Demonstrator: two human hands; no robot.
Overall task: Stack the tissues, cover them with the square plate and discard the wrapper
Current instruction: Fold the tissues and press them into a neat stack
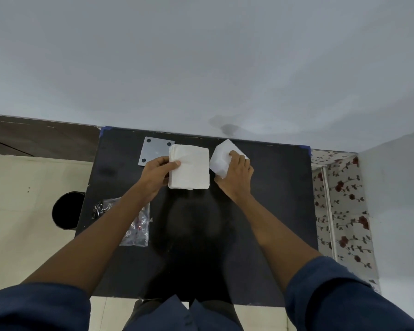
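No readable text anywhere; wrapper [135, 223] print perhaps lettering, too blurred.

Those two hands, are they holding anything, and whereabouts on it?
The left hand pinches the bigger tissue stack at its left edge. The right hand presses on the smaller tilted stack, gripping its near side.

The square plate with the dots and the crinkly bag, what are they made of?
The square plate looks like smooth, matte grey plastic or metal; flat, with dark dots at its corners. I can't tell which. The crinkly bag looks like thin clear plastic: shiny, wrinkled, see-through.
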